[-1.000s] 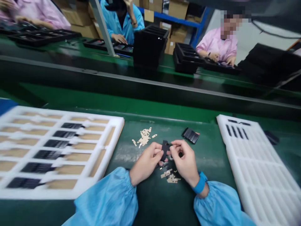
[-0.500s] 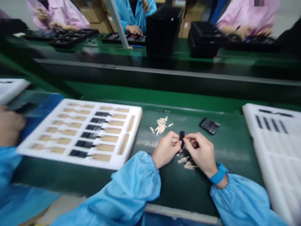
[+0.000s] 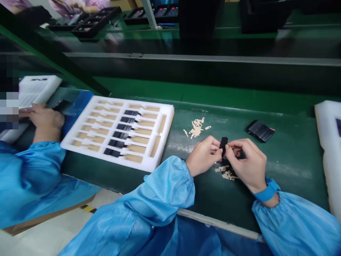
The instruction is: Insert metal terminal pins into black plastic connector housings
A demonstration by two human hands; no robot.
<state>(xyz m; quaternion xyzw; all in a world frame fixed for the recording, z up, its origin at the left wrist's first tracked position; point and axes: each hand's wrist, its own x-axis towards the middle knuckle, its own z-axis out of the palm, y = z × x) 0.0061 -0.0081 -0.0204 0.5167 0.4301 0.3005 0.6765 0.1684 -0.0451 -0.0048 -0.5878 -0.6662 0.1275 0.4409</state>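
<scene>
My left hand (image 3: pixel 204 156) grips a small black part (image 3: pixel 223 146) between thumb and fingers, held up above the green table. My right hand (image 3: pixel 247 161) pinches at the right side of that part, where a tiny yellow spot shows; what its fingertips hold is too small to make out. Under my hands lie a few cream-coloured flat pieces (image 3: pixel 228 175), partly over something black. A pile of similar cream pieces (image 3: pixel 196 127) rests just beyond my left hand. Further right sits a black slatted stack of parts (image 3: pixel 260 131).
To the left, a white foam tray (image 3: pixel 160 156) holds several black parts in one column of slots. Another white foam tray (image 3: pixel 323 142) stands at the right edge. A co-worker's hand (image 3: pixel 48 122) works at the far left. Black bins (image 3: pixel 207 17) stand across the line.
The view has tilted down and swung left, so everything sits further right and higher. My hands keep the same hold on the black part.
</scene>
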